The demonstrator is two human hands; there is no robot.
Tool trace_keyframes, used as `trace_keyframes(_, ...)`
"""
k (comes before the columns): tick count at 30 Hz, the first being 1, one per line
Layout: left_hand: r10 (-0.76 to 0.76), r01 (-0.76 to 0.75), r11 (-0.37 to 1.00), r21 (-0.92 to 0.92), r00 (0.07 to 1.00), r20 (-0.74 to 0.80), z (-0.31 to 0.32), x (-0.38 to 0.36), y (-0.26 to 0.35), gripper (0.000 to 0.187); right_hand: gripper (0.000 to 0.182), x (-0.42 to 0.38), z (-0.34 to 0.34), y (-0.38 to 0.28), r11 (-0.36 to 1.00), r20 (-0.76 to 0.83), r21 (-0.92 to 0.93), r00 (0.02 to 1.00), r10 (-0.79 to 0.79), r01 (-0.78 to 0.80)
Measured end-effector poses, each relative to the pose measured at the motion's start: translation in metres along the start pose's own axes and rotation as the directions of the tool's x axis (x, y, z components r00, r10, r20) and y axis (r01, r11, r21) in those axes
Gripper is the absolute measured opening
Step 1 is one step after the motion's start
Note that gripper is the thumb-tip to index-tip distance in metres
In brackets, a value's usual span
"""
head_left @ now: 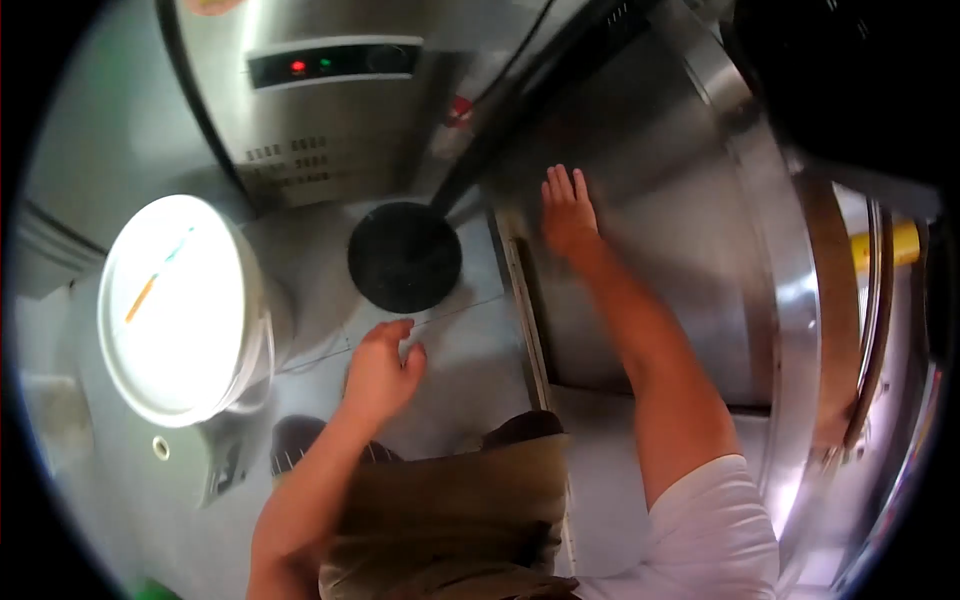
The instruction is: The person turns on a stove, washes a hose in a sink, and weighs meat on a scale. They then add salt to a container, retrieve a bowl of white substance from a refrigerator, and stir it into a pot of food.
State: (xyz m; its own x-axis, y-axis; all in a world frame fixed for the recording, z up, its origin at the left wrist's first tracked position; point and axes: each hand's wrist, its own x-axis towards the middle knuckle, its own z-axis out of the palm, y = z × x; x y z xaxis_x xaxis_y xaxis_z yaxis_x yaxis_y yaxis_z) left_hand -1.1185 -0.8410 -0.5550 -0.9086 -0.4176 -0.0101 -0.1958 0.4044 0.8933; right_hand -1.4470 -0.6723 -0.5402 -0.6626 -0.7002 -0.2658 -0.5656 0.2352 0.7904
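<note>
My right hand [569, 210] is stretched flat with its fingers extended, at the brushed steel panel [680, 250] on the right, and appears to rest on it. Nothing is in it. My left hand [385, 370] hangs in the middle over the floor, empty, its fingers loosely bent and the thumb apart. Just beyond it is a round black thing [405, 257] with a flat top; its kind I cannot make out. Left of that hand stands a white lidded bucket [175, 310], with a thin orange and pale blue stick-like thing [155, 275] on the lid.
A steel appliance [340, 120] stands ahead, its dark control strip [335, 63] showing a red and a green light. Pale tiles cover the floor [470, 350]. At the right are a curved metal edge [795, 290] and a yellow thing [885, 246].
</note>
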Motion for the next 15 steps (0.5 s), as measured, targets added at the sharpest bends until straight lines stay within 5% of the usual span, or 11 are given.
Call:
trace_keyframes(8, 0.090, -0.176, 0.976, 0.131, 0.865, 0.493, 0.070, 0.013, -0.078, 0.031, 0.070, -0.077, 0.013, -0.023, 0.992, 0.213, -0.128, 0.976, 0.046, -0.019)
trace_keyframes(9, 0.076, -0.283, 0.936, 0.208, 0.740, 0.668, 0.081, 0.015, -0.098, 0.032, 0.072, -0.094, 0.005, -0.027, 0.994, 0.294, -0.109, 0.955, 0.048, -0.017)
trace_keyframes(11, 0.010, -0.235, 0.949, 0.210, 0.687, 0.726, 0.091, 0.017, -0.127, 0.033, 0.074, -0.130, 0.008, -0.038, 0.995, 0.369, -0.087, 0.926, 0.080, -0.052)
trace_keyframes(13, -0.017, -0.227, 0.948, 0.224, 0.665, 0.747, 0.093, 0.011, -0.160, 0.034, 0.071, -0.145, -0.037, -0.050, 0.998, 0.645, -0.030, 0.762, 0.056, -0.049)
trace_keyframes(15, 0.010, -0.270, 0.928, 0.256, 0.705, 0.709, 0.094, 0.026, -0.188, 0.035, 0.060, -0.132, -0.066, -0.053, 0.982, 0.733, 0.113, 0.680, 0.021, -0.152)
